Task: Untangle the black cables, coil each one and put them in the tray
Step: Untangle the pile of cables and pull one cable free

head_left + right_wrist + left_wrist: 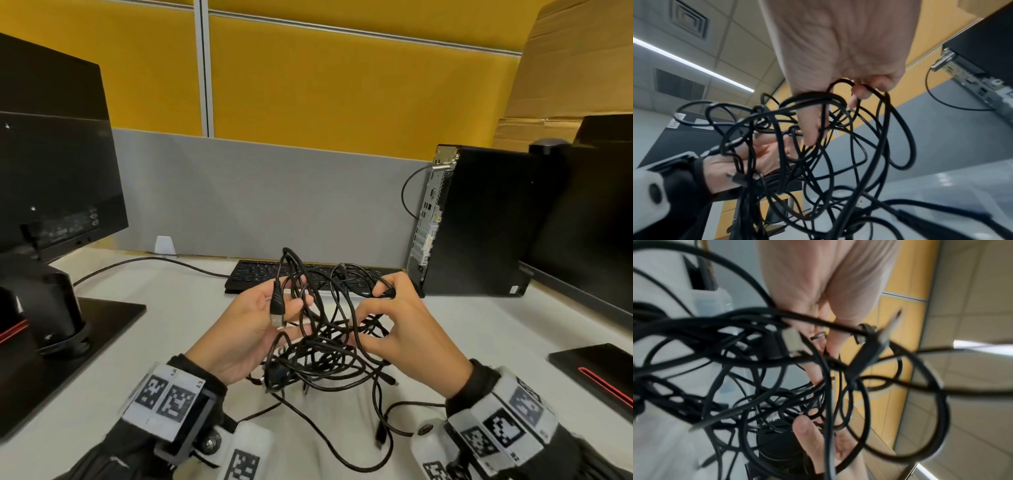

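Observation:
A knot of thin black cables (pixel 329 346) hangs between both hands above the white desk (pixel 164 329), with loose ends trailing toward me. My left hand (pixel 253 329) is palm-up on the knot's left side. Several loops run through its curled fingers and a USB plug (pixel 277 306) lies across them. In the left wrist view the plug (pixel 791 342) sits just past the fingers (pixel 830 340). My right hand (pixel 400 325) pinches a strand at the knot's right top, its other fingers hooked into loops (pixel 818 162). I cannot make out a tray in the head view.
A black monitor (pixel 58 171) on a flat base (pixel 102 318) stands at left. A keyboard (pixel 260 274) lies just behind the hands, its cord (pixel 154 260) running left. A PC tower (pixel 479 222) and a second monitor (pixel 599 222) stand at right, against a grey partition (pixel 257 192).

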A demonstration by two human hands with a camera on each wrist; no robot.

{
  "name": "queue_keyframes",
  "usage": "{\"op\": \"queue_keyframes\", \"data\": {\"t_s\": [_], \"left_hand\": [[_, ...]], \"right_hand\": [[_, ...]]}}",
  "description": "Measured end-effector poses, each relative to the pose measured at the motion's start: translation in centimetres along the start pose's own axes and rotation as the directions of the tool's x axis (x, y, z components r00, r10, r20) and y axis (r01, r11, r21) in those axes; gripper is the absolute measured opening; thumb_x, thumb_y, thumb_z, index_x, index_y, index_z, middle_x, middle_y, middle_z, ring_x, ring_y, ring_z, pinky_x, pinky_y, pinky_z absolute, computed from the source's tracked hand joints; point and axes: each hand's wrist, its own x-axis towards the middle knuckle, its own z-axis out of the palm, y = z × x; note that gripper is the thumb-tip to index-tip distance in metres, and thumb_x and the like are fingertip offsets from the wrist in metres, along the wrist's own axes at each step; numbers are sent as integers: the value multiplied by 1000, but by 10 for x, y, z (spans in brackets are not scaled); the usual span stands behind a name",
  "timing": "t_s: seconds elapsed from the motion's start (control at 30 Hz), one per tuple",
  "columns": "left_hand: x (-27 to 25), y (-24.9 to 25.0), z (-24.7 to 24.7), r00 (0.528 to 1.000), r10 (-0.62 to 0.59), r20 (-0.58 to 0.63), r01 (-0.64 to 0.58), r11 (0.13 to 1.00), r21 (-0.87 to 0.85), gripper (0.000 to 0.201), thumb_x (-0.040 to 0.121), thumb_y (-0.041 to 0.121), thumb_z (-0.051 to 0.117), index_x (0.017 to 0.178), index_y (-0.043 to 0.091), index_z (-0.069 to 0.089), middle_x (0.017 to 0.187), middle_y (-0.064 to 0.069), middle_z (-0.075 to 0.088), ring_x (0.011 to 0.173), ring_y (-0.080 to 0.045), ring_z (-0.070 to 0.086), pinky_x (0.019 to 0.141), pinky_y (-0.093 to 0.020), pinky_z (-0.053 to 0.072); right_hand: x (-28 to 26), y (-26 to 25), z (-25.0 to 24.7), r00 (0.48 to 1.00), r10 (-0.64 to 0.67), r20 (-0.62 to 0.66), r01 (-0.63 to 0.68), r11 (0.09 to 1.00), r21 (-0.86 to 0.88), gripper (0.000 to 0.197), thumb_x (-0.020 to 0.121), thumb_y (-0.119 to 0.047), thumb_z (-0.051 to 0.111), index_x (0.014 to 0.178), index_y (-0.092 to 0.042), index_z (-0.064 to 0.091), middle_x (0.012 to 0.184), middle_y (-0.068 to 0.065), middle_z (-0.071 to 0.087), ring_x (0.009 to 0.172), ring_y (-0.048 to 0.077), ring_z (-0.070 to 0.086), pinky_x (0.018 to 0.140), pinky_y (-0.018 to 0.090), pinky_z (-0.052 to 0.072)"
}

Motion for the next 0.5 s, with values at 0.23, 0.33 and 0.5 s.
{"op": "queue_keyframes", "data": {"t_s": [0.23,0.33,0.5], "left_hand": [[0,-3,0,999,40,-26,-40,999,17,25,89,-3,51,112,3,59,85,-10,69,76,-17,69,64,-24,57],[0,-5,-3,997,76,-17,-74,989,128,22,90,-1,52,110,6,57,76,-2,70,71,-13,68,61,-20,55],[-1,-4,-3,988,150,-20,-139,949,284,21,89,4,55,105,16,61,83,1,66,69,-10,63,64,-21,54]], "right_hand": [[1,6,4,999,48,1,-46,968,246,22,75,-25,75,70,-43,63,96,-7,39,99,4,43,93,23,37],[1,6,5,998,66,5,-65,963,261,17,75,-27,75,74,-41,67,91,-5,39,94,9,44,95,30,41],[0,2,1,996,66,-55,-52,972,230,9,72,-31,69,69,-39,64,85,-4,40,83,8,45,82,26,44]]}}
